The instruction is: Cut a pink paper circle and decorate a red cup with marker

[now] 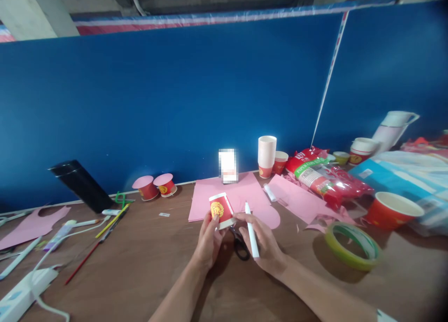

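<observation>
A blue panel (196, 93) stands behind everything, and below it the brown worktop (133, 275) carries a stack of pink paper (206, 198) near the panel, the landmark here. Well to the stack's right sits a bulky blue-and-white package (385, 172); between them lies a red bag of paper cups (315, 172). A black tumbler (84, 186) leans well left of the stack, seemingly propped by the panel. Nearer the person, right of the stack, rests a yellow tape roll (353, 262), probably parked within the right arm's reach. The left hand (208, 242) and right hand (268, 247) meet at the stack's near edge. Just beyond its right corner, nested cups (267, 154) stand upright, likely nested to save room. Two pink-topped cups (166, 189) sit left of the stack. A red paper cup (224, 210), tilted over the stack's near edge, is gripped by the left hand, apparently to keep it steady. Scissors (238, 240) show partly between the hands, nearer than the stack. The right grip is closed on a white marker (251, 233), seemingly angled aside so the fingertips can reach the cup's edge.
</observation>
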Demonstrator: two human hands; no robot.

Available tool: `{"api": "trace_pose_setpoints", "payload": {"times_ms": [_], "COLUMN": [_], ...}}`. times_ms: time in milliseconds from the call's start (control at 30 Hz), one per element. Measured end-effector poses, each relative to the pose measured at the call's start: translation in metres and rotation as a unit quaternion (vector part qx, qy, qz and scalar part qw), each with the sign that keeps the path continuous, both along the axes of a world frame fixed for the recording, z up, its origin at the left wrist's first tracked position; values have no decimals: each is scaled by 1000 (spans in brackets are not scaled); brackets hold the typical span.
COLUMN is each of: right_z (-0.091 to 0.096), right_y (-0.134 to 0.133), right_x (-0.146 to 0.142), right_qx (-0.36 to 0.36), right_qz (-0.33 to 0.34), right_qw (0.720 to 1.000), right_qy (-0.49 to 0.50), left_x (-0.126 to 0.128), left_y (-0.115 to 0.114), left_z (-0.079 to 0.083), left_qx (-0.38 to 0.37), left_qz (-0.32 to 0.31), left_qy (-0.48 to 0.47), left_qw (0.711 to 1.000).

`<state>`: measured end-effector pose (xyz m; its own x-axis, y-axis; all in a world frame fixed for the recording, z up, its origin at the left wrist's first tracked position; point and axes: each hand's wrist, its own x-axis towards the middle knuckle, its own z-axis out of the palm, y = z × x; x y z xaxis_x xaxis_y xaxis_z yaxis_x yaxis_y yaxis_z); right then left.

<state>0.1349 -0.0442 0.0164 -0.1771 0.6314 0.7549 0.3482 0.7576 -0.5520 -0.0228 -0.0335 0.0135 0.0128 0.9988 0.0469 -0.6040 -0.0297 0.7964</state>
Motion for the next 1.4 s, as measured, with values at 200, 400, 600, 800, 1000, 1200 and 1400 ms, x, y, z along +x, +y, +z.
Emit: {"api": "trace_pose_setpoints", "payload": {"times_ms": [200,400,600,800,1000,1200,1400], "right_z": [1,2,2,8,16,15,12], "right_y": [0,0,-1,-7,-14,-13,-11], "right_x": [0,0,1,9,8,5,5], "right_qx": [37,52,21,12,11,-7,-13], "right_qz": [14,49,7,14,23,22,21], "right_qw": [999,997,1000,1000,1000,1000,1000], "right_qy": [-4,-13,17,15,14,14,7], "left_x": [-2,-1,-1,-1,2,4,6], "left_y": [0,0,0,-2,-2,-1,2], "left_z": [-3,-2,-2,0,-1,-1,-8], "left_qx": [-42,-30,-52,-51,-45,-26,-1], "left_qz": [-64,-89,-74,-72,-57,-54,-38], "left_qy": [-74,-62,-52,-38,-14,11,13], "left_qw": [994,994,995,995,997,998,999]}}
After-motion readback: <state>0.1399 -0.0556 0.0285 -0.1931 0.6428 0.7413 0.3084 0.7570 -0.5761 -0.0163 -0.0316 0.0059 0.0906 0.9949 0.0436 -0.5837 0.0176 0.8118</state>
